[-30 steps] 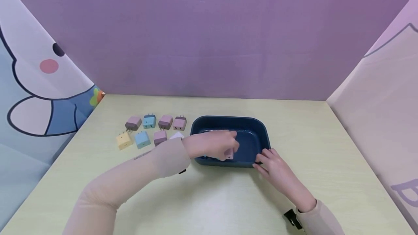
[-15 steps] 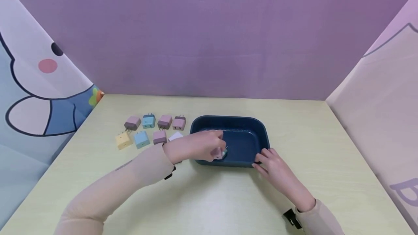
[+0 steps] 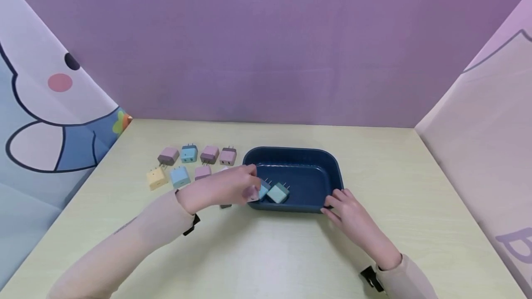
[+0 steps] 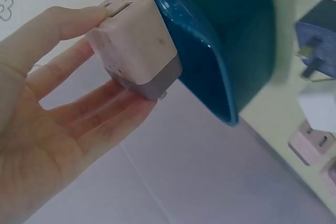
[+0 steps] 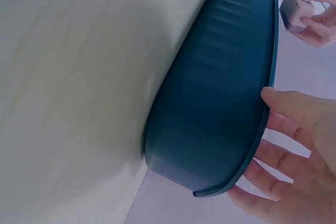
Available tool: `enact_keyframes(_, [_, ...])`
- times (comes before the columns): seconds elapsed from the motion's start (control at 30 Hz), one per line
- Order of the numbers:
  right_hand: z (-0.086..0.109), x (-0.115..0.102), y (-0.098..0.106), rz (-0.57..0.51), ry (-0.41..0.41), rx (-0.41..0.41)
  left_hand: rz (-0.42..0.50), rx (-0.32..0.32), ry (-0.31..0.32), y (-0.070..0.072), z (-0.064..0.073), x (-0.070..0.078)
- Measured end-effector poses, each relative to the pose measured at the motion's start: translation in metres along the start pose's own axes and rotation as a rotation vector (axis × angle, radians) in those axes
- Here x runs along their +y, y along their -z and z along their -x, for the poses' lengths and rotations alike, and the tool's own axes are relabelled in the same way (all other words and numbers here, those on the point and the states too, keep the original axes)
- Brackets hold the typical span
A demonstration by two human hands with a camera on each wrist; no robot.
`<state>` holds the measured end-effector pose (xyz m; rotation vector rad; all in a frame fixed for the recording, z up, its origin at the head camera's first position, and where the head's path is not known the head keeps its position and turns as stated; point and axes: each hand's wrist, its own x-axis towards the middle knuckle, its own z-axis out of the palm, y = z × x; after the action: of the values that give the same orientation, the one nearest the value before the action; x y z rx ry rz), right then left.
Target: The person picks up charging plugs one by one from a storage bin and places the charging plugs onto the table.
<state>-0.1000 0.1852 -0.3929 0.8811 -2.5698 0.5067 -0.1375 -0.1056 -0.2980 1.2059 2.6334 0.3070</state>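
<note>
My left hand [image 3: 232,184] pinches a pink charger plug [image 4: 134,43] with a grey prong end, thumb on its port face and fingers beneath. It is over the left end of a dark blue tray [image 3: 311,181], raised above the rim. Inside the tray, a mint green charger plug [image 3: 278,193] lies beside a blue charger plug [image 3: 263,189], partly covered by my left hand. At the tray's front right corner, my right hand [image 3: 351,218] grips the rim. In the right wrist view, its thumb presses the outer wall [image 5: 220,77] and the fingers reach over the edge.
Left of the tray, loose charger plugs lie in rough rows: a yellow one [image 3: 157,178], blue ones [image 3: 180,177] and pink ones [image 3: 209,154]. In the left wrist view, a dark charger plug [image 4: 317,38] and a white one [image 4: 320,103] sit near the tray. A purple backdrop [image 3: 266,50] closes the table's back.
My left hand has moved left across the tray, still holding the pink charger plug, uncovering the mint green and blue ones. The right hand has stayed at the rim.
</note>
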Motion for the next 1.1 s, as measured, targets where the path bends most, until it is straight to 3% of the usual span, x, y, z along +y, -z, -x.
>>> enact_keyframes(0.2, [0.000, 0.000, -0.001, 0.002, 0.004, 0.008, 0.034, 0.053, 0.029, 0.000, 0.013, -0.011])
enact_keyframes(0.43, [0.000, 0.000, -0.002, -0.001, -0.001, 0.009, 0.030, 0.074, 0.126, 0.001, 0.027, -0.023])
enact_keyframes(1.1, [0.001, 0.000, -0.002, 0.000, -0.001, 0.013, 0.077, 0.107, 0.153, -0.010, 0.055, -0.050])
